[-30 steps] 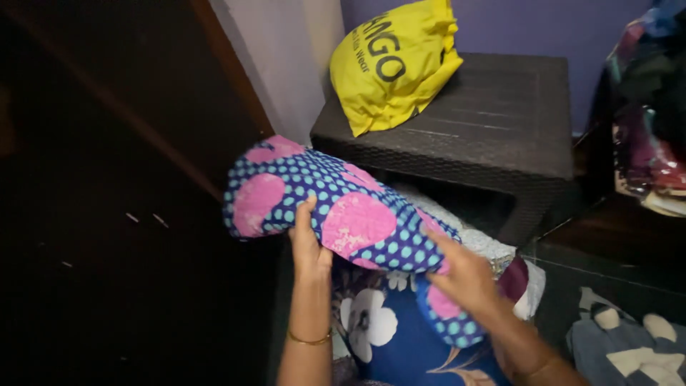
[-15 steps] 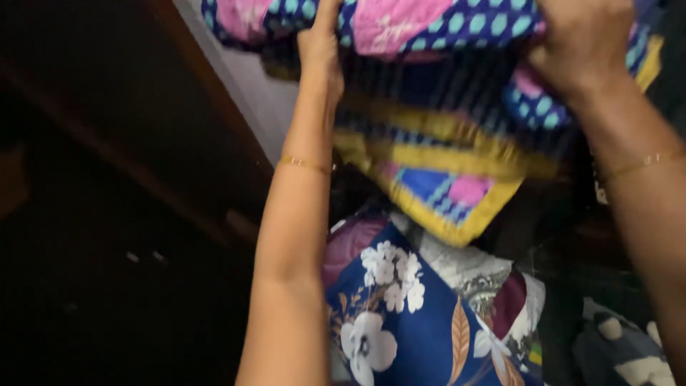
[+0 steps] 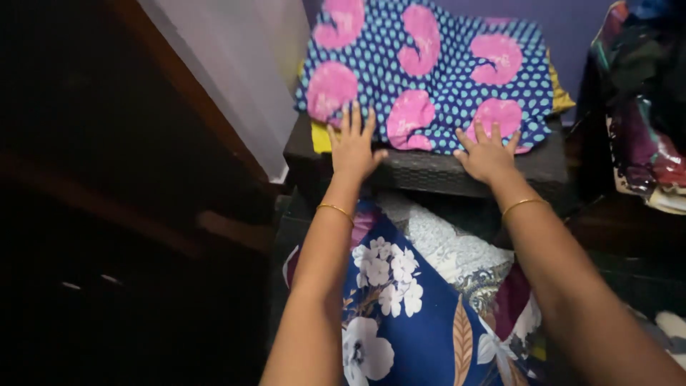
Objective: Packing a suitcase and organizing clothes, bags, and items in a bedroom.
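Cloth, blue with teal dots and pink blotches, spread flat on dark woven table at far centre, near edge pinned by left hand and right hand, both open, palms down, seemingly to hold it flat.

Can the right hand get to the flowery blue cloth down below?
Probably yes. The right hand lies flat on the spotted cloth at the table's front edge, and the flowery blue cloth sits just beneath the arms with nothing covering it.

Dim room: purple wall behind, dark wooden wardrobe (left), white pillar.
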